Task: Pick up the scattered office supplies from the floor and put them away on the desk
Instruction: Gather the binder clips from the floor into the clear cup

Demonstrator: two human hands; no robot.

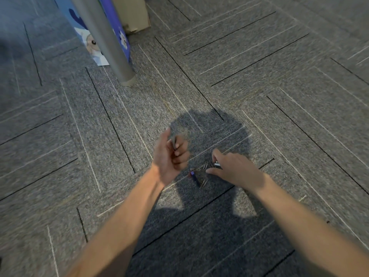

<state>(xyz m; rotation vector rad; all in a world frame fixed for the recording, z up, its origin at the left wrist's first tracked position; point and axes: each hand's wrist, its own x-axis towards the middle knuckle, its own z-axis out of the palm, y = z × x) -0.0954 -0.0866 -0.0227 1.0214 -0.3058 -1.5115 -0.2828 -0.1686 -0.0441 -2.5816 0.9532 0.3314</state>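
A small heap of office supplies lies on the grey carpet: metal paper clips (203,183), a dark blue clip or pen-like piece (194,176) and a black-and-silver binder clip (217,164). My left hand (171,154) hovers just left of the heap, fingers curled around a thin dark item (174,142), too small to identify. My right hand (233,168) reaches down onto the heap, its thumb and fingers pinching at the binder clip. The desk top is out of view.
A grey metal desk leg (111,43) stands on the carpet at the upper left. Behind it lean a blue cartoon-printed bag or box (91,41) and a beige cardboard box (133,13). Carpet tiles (279,86) stretch all around.
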